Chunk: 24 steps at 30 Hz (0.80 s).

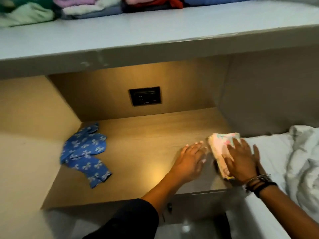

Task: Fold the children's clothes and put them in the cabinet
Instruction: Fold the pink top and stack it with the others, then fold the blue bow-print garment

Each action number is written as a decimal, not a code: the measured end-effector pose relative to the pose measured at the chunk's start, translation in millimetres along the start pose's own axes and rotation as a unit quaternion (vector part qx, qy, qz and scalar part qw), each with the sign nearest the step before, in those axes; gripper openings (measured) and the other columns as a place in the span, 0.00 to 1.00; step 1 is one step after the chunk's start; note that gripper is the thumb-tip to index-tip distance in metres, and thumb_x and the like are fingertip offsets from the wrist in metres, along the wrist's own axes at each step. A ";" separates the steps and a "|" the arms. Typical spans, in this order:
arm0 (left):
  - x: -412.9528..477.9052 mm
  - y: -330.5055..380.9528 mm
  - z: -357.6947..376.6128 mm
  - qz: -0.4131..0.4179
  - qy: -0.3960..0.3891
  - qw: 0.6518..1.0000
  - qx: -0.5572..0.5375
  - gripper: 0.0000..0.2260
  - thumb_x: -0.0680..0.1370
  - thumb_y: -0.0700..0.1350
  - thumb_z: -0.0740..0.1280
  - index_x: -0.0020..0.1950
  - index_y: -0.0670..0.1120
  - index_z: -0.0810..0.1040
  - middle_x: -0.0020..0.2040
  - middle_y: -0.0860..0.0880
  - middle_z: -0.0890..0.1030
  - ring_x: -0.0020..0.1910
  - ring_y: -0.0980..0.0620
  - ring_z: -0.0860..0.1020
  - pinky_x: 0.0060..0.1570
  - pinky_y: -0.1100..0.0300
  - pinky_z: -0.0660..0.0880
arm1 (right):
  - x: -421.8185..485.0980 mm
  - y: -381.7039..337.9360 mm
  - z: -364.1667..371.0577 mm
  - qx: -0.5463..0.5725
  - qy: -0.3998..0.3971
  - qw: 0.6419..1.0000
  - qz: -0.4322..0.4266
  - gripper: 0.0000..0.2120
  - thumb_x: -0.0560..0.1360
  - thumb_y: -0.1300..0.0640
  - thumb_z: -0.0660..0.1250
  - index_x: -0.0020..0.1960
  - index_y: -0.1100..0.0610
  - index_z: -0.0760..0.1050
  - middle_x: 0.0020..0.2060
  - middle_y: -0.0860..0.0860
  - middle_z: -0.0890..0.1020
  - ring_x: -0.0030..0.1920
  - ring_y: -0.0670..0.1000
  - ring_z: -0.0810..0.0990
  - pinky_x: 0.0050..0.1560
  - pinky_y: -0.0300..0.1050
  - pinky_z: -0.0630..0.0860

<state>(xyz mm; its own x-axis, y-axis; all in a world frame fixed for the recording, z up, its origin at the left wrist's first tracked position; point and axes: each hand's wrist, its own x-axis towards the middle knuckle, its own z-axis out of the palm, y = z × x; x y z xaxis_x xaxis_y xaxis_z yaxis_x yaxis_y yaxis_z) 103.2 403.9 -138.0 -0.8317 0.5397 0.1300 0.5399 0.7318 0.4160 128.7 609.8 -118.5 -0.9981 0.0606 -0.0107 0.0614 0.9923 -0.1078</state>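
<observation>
Left hand (191, 158) flat | right hand (241, 160) presses 1 folded cloth (218, 144) | 1 blue garment (84, 152)

Niche floor (146, 135) — wood-grain board, matt, is glowing warm under the lamp. Blue garment (84, 152) is lying as thin soft cloth printed with pale bows. Folded piece (219, 144) is showing pale floral cloth. Bed sheet (302, 161) is sitting white and crumpled, matt fabric. Upper shelf (120, 40) is reading as smooth grey paint, scuffed at the front edge. Stacked clothes (86, 6) are looking fleecy. Socket plate (145, 98) — possibly dark plastic, blurred. Floor (186, 228) is shining glossy.
</observation>
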 end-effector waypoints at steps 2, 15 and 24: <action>-45.1 -43.6 -29.8 -0.048 0.079 0.996 0.002 0.20 0.79 0.48 0.61 0.71 0.48 0.70 0.74 0.46 0.69 0.74 0.48 0.65 0.75 0.49 0.56 | 2.4 -45.8 -16.8 -0.013 0.018 0.999 -0.025 0.27 0.68 0.45 0.55 0.56 0.60 0.80 0.59 0.62 0.80 0.59 0.66 0.76 0.58 0.69 0.67; -244.4 -269.1 -176.3 -0.458 0.046 0.885 0.074 0.23 0.76 0.48 0.65 0.71 0.47 0.69 0.69 0.44 0.71 0.65 0.41 0.72 0.64 0.49 0.71 | 9.5 -430.6 63.8 0.037 -0.122 0.933 -0.336 0.24 0.63 0.33 0.63 0.50 0.49 0.74 0.49 0.51 0.75 0.51 0.55 0.73 0.50 0.50 0.72; -237.0 -262.1 -158.4 -0.399 0.240 0.884 0.038 0.17 0.78 0.46 0.65 0.66 0.47 0.75 0.65 0.47 0.74 0.63 0.48 0.74 0.56 0.57 0.76 | -4.7 -364.8 60.5 -0.019 -0.103 0.924 -0.368 0.10 0.72 0.47 0.61 0.48 0.50 0.76 0.45 0.47 0.76 0.50 0.53 0.74 0.45 0.45 0.61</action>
<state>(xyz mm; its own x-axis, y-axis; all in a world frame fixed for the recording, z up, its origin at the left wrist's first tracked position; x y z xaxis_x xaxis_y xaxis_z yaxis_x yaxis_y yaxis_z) 138.3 18.3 -135.3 -0.9010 -0.3864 0.1974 -0.2511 0.8354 0.4890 111.2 240.9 -139.2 -0.7474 -0.6497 -0.1386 -0.6374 0.7601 -0.1260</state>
